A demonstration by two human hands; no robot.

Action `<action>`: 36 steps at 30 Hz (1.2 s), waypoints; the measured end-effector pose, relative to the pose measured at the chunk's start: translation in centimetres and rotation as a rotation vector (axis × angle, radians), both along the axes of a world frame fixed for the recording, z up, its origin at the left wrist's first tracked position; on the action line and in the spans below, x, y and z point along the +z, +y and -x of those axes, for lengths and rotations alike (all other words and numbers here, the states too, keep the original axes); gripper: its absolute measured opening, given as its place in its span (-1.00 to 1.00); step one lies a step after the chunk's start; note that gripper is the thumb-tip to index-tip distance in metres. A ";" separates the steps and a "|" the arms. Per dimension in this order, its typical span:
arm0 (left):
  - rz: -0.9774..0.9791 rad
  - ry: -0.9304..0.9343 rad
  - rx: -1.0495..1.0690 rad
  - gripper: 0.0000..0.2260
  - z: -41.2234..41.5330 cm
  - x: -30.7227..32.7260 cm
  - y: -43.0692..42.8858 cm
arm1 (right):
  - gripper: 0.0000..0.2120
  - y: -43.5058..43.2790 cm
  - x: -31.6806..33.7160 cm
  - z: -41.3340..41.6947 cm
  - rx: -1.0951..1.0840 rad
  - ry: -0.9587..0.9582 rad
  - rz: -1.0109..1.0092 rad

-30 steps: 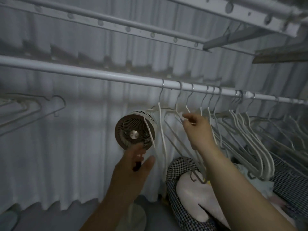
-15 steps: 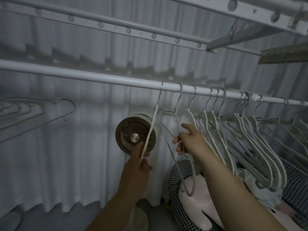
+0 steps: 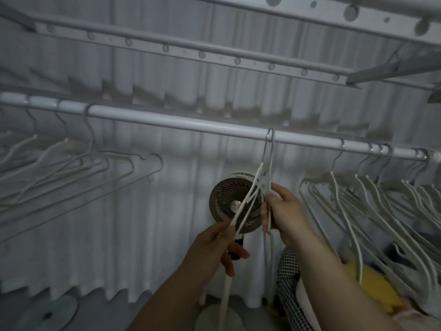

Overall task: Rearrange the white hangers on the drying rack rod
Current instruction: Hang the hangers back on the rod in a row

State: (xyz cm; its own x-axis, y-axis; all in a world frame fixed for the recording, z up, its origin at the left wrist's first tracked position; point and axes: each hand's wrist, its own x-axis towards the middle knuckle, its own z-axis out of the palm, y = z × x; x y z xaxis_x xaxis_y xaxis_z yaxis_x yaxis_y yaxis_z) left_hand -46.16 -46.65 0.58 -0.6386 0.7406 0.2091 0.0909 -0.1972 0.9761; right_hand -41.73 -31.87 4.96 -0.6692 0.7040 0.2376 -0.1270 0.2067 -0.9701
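Two white hangers (image 3: pixel 262 177) hook mid-rod (image 3: pixel 186 124), in the gap between the bunches further left (image 3: pixel 78 161) and right (image 3: pixel 358 201) along it. Below the rod, the left hand (image 3: pixel 214 247) pinches one thin arm and the right hand (image 3: pixel 284 216) curls round the others. They look light, thin and springy, and likely to snag; best held near the neck. Hooks up, nearly edge-on, long axis crossing the rod.

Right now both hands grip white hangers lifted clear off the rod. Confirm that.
Not quite. In the head view the left hand and right hand do grip white hangers, but their hooks hang on the rod, not lifted clear.
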 end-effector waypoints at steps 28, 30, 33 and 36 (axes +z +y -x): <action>-0.030 0.147 0.586 -0.86 12.1 -1.5 -17.0 | -0.69 -17.7 -0.5 16.1 0.219 -0.016 -0.083; -0.009 0.158 0.590 -0.84 12.3 -1.7 -17.0 | -0.67 -17.8 -0.6 16.2 0.211 -0.013 -0.088; -0.001 0.179 0.594 -0.84 12.5 -2.0 -16.8 | -0.67 -17.6 -0.7 16.1 0.194 0.003 -0.090; -0.019 0.186 0.592 -0.85 12.7 -2.2 -16.5 | -0.67 -17.2 -0.8 15.9 0.174 0.013 -0.094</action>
